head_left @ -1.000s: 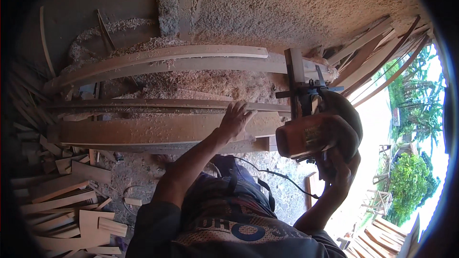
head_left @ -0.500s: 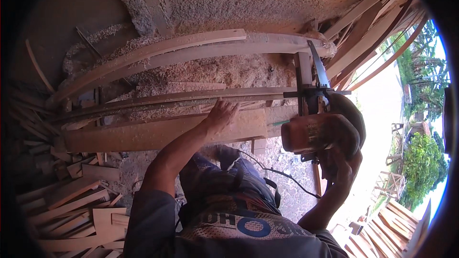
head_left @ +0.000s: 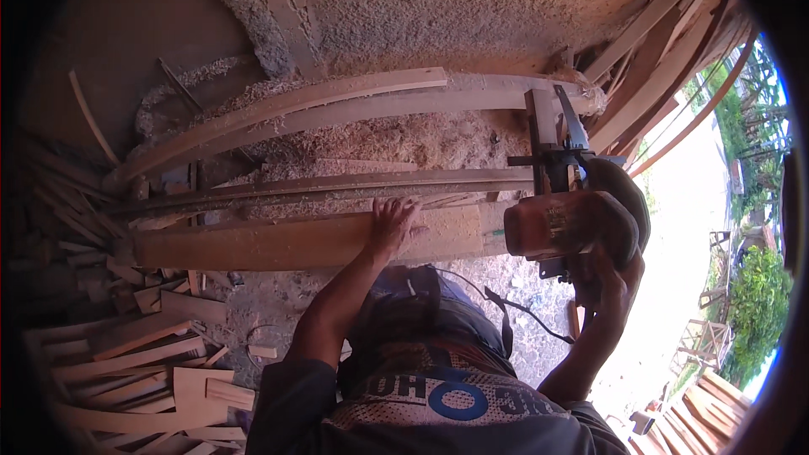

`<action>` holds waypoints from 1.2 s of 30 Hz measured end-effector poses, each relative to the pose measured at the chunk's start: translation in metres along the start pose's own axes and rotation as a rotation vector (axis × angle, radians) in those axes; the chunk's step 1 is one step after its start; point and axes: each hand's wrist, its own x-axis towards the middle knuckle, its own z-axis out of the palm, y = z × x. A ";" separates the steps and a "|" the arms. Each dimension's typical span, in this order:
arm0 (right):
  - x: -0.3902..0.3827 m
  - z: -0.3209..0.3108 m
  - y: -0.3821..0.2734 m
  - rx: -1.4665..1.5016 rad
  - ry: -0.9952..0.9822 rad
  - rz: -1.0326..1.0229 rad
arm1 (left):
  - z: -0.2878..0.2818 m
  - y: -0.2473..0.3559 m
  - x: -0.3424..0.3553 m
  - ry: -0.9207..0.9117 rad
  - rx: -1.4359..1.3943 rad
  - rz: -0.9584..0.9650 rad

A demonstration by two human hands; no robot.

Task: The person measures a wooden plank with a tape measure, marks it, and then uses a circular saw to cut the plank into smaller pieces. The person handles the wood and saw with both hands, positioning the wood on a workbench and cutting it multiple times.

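My left hand (head_left: 392,226) rests on the pale plank (head_left: 253,244), its fingers stretched over the far edge. In my right hand (head_left: 611,282) is the rear handle of an orange-and-dark circular saw (head_left: 569,223). The saw sits at the plank's right end, and I cannot tell whether its base touches the wood. A long metal guide or blade-like strip (head_left: 573,122) sticks out beyond the saw, beside a short wooden bar (head_left: 543,118). My right fingertips are partly hidden behind the saw's handle.
Long narrow boards (head_left: 362,183) and a thick beam (head_left: 337,114) lie beyond the plank, amid shavings. Offcuts (head_left: 143,362) pile up at the lower left. A dark cord (head_left: 531,312) trails near my legs. Timber (head_left: 657,67) leans by the wall at the right.
The view has shifted, so most things appear slightly lower and farther right. My left hand has come down flatter over the plank, its forearm more upright. The right hand keeps hold of the saw.
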 end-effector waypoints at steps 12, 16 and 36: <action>-0.012 0.050 0.022 -0.255 -0.417 0.019 | 0.019 0.009 -0.050 -0.433 0.198 0.244; 0.006 0.054 0.023 -0.266 -0.542 -0.044 | 0.042 0.015 -0.078 -0.103 0.349 0.164; 0.073 0.006 0.050 -0.288 -0.905 -0.500 | 0.058 0.060 -0.053 1.367 -0.769 -1.926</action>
